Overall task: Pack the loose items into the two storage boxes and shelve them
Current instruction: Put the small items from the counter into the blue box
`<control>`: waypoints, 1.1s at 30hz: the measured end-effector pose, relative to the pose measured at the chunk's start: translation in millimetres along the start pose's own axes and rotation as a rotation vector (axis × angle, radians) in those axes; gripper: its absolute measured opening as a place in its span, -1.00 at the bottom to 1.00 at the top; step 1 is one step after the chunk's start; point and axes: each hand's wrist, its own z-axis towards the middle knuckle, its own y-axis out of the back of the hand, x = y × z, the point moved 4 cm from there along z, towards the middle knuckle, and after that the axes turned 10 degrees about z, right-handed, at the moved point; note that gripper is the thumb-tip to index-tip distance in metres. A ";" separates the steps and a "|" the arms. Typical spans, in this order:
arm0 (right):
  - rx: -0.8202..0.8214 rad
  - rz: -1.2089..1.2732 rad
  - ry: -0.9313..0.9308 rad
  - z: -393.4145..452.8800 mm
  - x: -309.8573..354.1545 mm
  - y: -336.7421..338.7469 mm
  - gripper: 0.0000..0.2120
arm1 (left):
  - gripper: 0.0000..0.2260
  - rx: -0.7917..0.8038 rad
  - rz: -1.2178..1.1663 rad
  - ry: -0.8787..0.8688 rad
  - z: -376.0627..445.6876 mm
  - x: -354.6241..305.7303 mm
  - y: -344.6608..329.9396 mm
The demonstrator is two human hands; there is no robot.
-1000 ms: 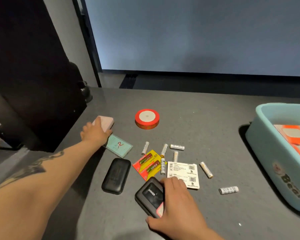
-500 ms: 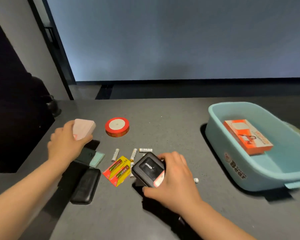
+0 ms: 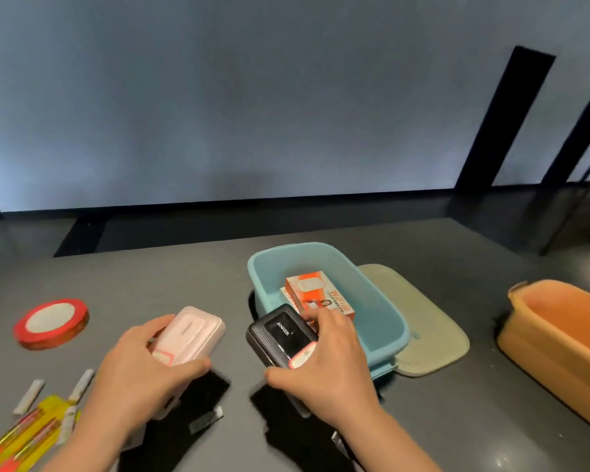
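Observation:
My left hand [image 3: 140, 373] grips a pink power bank [image 3: 193, 332] held above the dark table, left of the blue storage box [image 3: 382, 301]. My right hand [image 3: 324, 366] grips a black Anker power bank [image 3: 280, 335] at the blue box's near left rim. Inside the blue box lie orange WiFi cartons [image 3: 317, 294]. An orange storage box [image 3: 556, 335] stands at the far right. Loose batteries [image 3: 29, 400] and a yellow battery pack [image 3: 38, 427] lie at the lower left.
A red ribbon spool [image 3: 50, 323] sits on the table at the left. A grey-green lid [image 3: 423, 321] lies flat under the blue box's right side. The table's far edge runs in front of a dark floor strip and a pale wall.
Both hands lifted their power banks off the table and carried them to the right toward the blue box. The view swung right, bringing the orange box into sight.

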 end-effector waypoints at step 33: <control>0.208 -0.402 -0.150 191.3 -122.4 -17.1 -0.50 | -0.41 0.030 -0.040 -0.131 87.7 -144.7 -109.4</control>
